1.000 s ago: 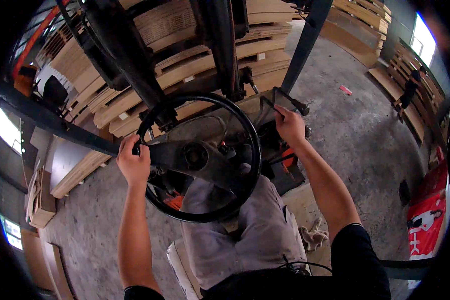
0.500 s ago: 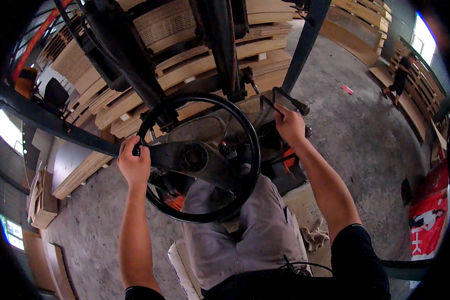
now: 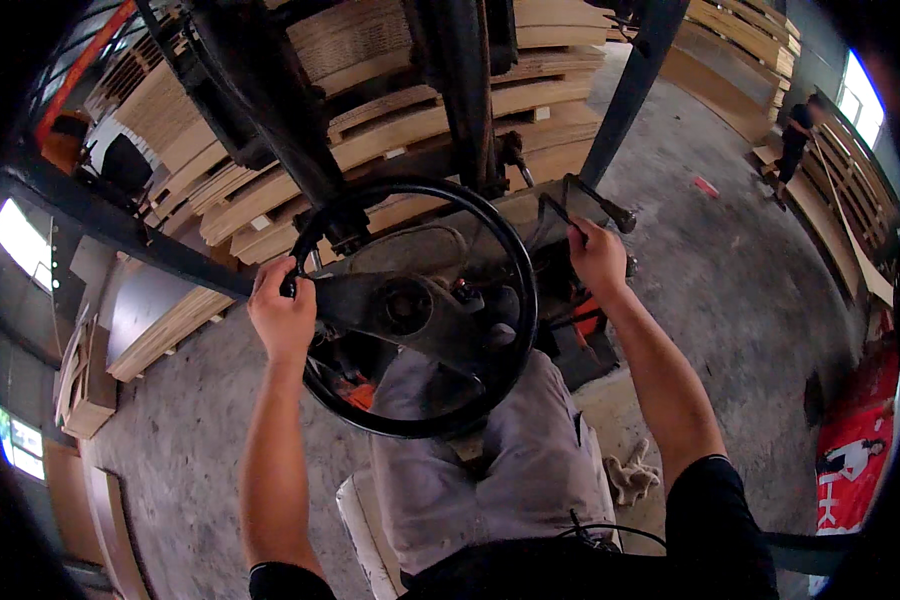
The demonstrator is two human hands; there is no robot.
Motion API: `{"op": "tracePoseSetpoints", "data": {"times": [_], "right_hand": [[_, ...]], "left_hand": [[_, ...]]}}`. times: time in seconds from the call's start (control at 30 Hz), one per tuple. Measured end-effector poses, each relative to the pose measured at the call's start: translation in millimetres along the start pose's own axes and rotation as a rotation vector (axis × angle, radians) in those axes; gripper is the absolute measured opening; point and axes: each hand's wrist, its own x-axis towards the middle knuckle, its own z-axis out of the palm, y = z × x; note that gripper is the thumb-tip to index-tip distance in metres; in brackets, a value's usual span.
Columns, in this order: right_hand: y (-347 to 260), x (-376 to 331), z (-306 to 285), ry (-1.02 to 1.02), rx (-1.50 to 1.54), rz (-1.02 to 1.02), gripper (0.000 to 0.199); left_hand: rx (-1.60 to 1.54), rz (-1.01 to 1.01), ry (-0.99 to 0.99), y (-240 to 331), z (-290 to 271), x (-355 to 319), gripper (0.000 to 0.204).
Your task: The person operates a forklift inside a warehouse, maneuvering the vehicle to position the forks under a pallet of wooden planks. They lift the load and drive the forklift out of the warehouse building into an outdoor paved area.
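My left hand (image 3: 283, 315) has its fingers curled round the steering wheel (image 3: 406, 305), left side; right hand (image 3: 601, 262)'s closed on a lever (image 3: 556, 208) (slants far-left from my fingers).

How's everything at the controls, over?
Left hand gripping round black steering wheel. Right hand on thin, dark metal lever. Ahead: dark metal mast, stacked tan wooden boards beyond. Person in dark clothes off right.

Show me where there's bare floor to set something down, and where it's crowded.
Bare concrete floor shows between the right forearm and red banner, and between the left forearm and stacked boards. Crowded: around the steering wheel, gripped by the left hand, and the lever in the right hand.
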Motion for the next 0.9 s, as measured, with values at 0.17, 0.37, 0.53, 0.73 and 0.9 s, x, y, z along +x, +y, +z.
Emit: {"op": "tracePoseSetpoints", "data": {"times": [0.17,0.37,0.53,0.73,0.9], "right_hand": [[0.7,-1.3,3.7,0.024,0.019,0.008,0.032],[10.2,-1.7,8.1,0.121,0.054,-0.061,0.029],[21.6,-24.9,2.6,-0.043,0.177,0.123,0.026],[109.6,-65.0,-10.4,-0.655,-0.459,0.032,0.025],[91.1,-85.8,-6.4,-0.725,-0.504,0.010,0.023]], "left_hand": [[0.034,-0.010,-0.002,1.6,-1.5,-0.4,0.025],[0.055,0.026,0.013,4.9,-1.3,0.4,0.025],[0.070,0.022,-0.010,2.8,-4.1,-0.1,0.024],[0.030,0.021,-0.070,0.0,5.9,3.2,0.028],[0.085,0.131,-0.085,-70.2,-6.6,1.8,0.031]]}}
